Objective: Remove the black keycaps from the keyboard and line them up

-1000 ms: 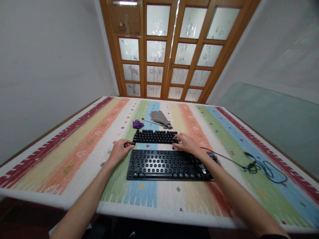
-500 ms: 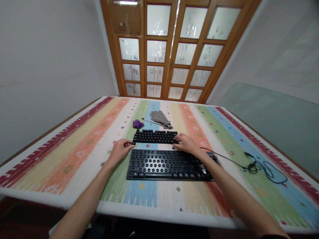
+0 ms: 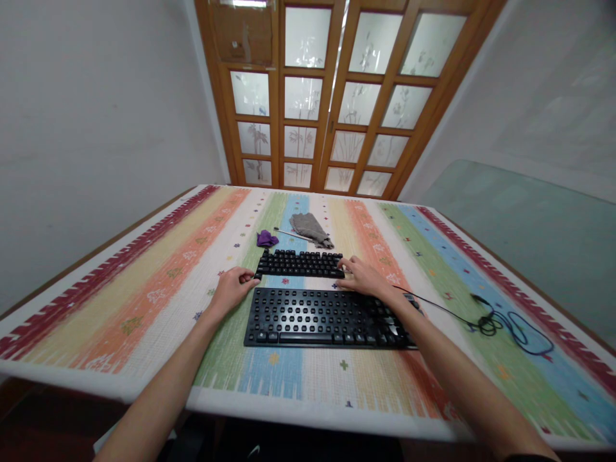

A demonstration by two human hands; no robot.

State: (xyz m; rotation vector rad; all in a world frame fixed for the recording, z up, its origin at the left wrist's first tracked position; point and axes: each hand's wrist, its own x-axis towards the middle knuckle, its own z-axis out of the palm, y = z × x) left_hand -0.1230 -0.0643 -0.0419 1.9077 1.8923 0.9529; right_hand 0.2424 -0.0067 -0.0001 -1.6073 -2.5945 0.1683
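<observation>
Loose black keycaps (image 3: 301,264) lie packed in rows, forming a block beyond the keyboard. My left hand (image 3: 234,284) is at the block's left end, thumb and forefinger closed at a black keycap (image 3: 258,276) in the near corner. At the right end is my right hand (image 3: 360,276), its thumb and forefinger apart and touching the end of the rows. Nearer to me lies the black keyboard (image 3: 308,317) with most of its keycaps off and bare switch posts showing. A few caps and the space bar remain along its near edge. My right forearm hides its right end.
Behind the keycaps are a purple cloth (image 3: 267,239), a thin brush (image 3: 292,233) and a grey cloth (image 3: 310,230). A black cable (image 3: 488,323) lies coiled at the right. The table has a striped tablecloth (image 3: 158,301); wooden glazed doors (image 3: 327,96) stand beyond.
My right hand has shifted very slightly to the right at the end of the keycap rows. My left hand and the keyboard look unmoved.
</observation>
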